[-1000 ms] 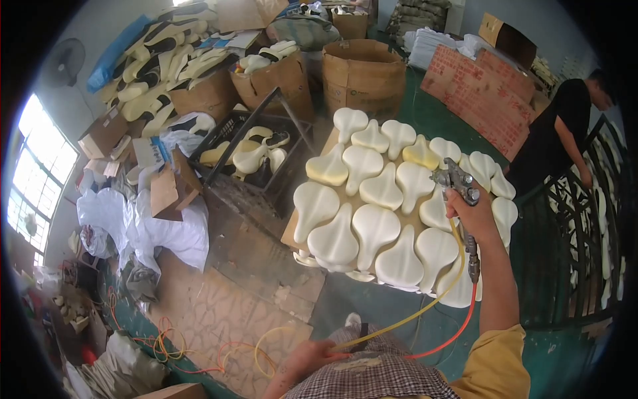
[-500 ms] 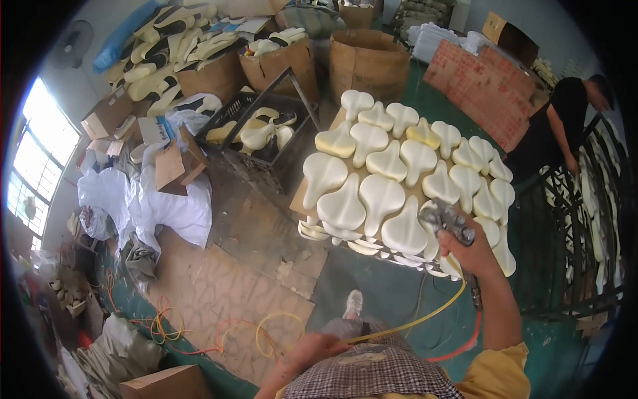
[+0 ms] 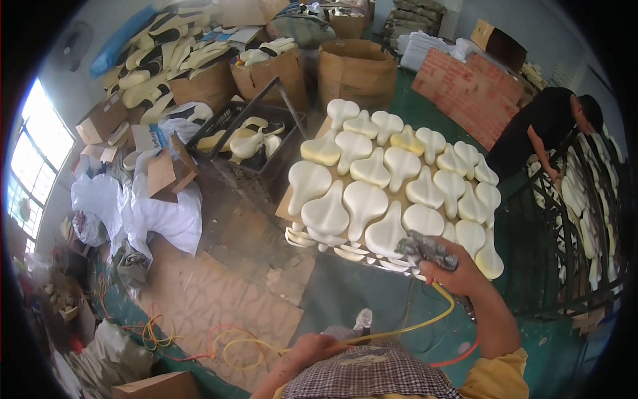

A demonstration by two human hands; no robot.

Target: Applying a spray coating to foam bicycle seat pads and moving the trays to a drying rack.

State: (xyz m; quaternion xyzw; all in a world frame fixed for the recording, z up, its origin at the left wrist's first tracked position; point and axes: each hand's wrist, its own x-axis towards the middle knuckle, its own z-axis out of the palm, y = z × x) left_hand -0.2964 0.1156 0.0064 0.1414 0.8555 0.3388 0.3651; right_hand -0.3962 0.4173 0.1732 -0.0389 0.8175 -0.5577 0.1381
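Note:
My right hand [image 3: 462,269] grips a grimy metal spray gun [image 3: 425,249], its fingers wrapped round the handle. The gun is over the near edge of a stack topped with several cream foam bicycle saddle pads [image 3: 365,207], which lie in rows on a brown board [image 3: 284,203]. From the gun a yellow hose [image 3: 405,328] curves down to my left hand [image 3: 312,349], closed round it near my waist. A red hose [image 3: 460,359] hangs below my right wrist. More pads show under the board's near edge.
At left stands a black crate [image 3: 266,159] of pads on a frame, beside white plastic sheeting [image 3: 166,223]. Cardboard drums [image 3: 355,76] are behind. At right another person [image 3: 541,126] bends over black racks [image 3: 565,219] of pads. Loose hose coils [image 3: 156,332] lie on the floor.
The spray gun and my right hand have moved slightly left and nearer me along the near row. The view has shifted a little. The other person bends lower over the rack.

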